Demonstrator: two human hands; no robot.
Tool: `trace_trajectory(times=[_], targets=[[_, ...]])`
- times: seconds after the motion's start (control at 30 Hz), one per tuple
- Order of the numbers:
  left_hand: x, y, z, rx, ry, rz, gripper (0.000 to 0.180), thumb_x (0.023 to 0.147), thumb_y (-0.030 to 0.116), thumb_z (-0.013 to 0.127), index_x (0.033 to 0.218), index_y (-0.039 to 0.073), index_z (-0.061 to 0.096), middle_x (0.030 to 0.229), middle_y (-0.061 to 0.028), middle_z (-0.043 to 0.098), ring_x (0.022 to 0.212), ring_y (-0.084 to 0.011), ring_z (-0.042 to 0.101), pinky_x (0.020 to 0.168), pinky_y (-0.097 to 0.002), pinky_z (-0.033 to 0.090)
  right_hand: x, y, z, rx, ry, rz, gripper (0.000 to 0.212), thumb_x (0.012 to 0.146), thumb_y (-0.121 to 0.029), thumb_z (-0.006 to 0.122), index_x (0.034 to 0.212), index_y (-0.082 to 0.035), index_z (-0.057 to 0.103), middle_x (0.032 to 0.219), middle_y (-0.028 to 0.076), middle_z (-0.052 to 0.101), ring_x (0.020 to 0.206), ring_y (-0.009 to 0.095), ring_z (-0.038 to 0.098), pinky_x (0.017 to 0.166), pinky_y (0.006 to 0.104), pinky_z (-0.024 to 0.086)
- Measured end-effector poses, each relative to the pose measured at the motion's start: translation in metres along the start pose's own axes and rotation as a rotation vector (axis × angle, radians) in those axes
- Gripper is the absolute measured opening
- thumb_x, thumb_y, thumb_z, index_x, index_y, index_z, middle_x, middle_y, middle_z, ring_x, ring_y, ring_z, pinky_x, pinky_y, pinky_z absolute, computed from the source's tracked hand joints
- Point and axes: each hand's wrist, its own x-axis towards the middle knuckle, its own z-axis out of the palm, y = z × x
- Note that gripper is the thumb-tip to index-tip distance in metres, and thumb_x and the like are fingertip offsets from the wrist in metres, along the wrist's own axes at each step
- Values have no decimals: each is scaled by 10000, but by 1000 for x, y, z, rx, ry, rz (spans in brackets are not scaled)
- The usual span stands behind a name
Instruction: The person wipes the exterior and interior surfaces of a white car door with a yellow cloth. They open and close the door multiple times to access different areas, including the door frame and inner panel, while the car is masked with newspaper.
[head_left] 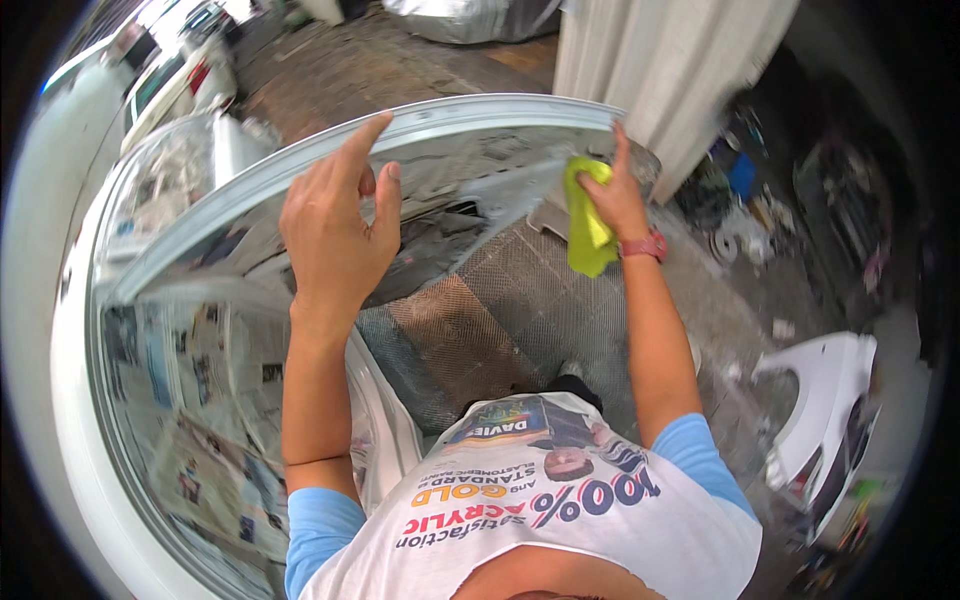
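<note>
Shirt, head view: A white printed shirt (680, 540) with pale-blue sleeves fills the foreground directly below the camera.
Left hand: The wearer's left hand (340, 220) reaches a curved, pale-grey metal door frame (480, 112), index fingertip at its edge, thumb apart, the other fingers curled in, nothing visible in its hold.
Right hand: The right hand (620, 195), beside a red wristband (645, 247), clamps a limp yellow-green cloth (590, 245) under its thumb; the index finger stretches to the frame's right end.
Cloth: It hangs loosely just below that end.
Risk: A light thumb hold could let the cloth drop; grit caught in it might scratch the finish, and a hard edge could nick a bare fingertip.
Surface: The frame looks smooth and grooved along its length.
Room: Brown-grey flooring (290, 90), a white curved car panel (815, 400) at right, a silver-covered shape (475, 20) beyond.
</note>
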Motion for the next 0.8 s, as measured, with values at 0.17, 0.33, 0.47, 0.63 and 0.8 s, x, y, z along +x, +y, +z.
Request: trace_trajectory(times=[0.17, 0.33, 0.47, 0.63, 0.8], targets=[[75, 21, 75, 116, 130, 345, 418, 1019, 324, 711, 1427, 233, 698, 1112, -74, 716, 1071, -295, 665, 1008, -458, 474, -15, 9, 4, 119, 45, -27, 921, 908, -276, 789, 1691, -175, 316, 1208, 279, 753, 1090, 420, 752, 1040, 465, 555], [115, 46, 130, 372, -16, 196, 442, 1068, 492, 638, 1421, 234, 698, 1326, -94, 718, 1296, -331, 639, 1150, -485, 423, -53, 31, 7, 706, 492, 273, 465, 1042, -226, 703, 1417, 34, 610, 1287, 175, 714, 1121, 251, 692, 1015, 367, 537], [121, 63, 149, 410, -72, 11, 472, 1090, 553, 582, 1417, 238, 710, 1390, -93, 718, 1341, -347, 626, 1183, -509, 403, -54, 13, 2, 832, 582, 254, 439, 1070, -219, 686, 1421, 26, 591, 1278, 166, 689, 1152, 268, 683, 1021, 408, 536], [136, 85, 208, 506, -193, 127, 465, 1116, 515, 542, 1454, 237, 698, 1421, -97, 712, 1367, -329, 618, 1207, -524, 390, 12, -10, 19, 556, 359, -293, 540, 963, -207, 753, 1485, -128, 641, 1503, 234, 543, 1412, 528, 485, 1204, 611, 384], [149, 90, 233, 674, -374, -52, 478, 1150, 459, 454, 1410, 182, 743, 1418, -115, 721, 1348, -343, 637, 1145, -490, 473, 31, 50, 36, 1008, 408, -124, 384, 1046, -193, 649, 1383, -11, 631, 1374, 226, 650, 1286, 393, 632, 1129, 511, 470]])
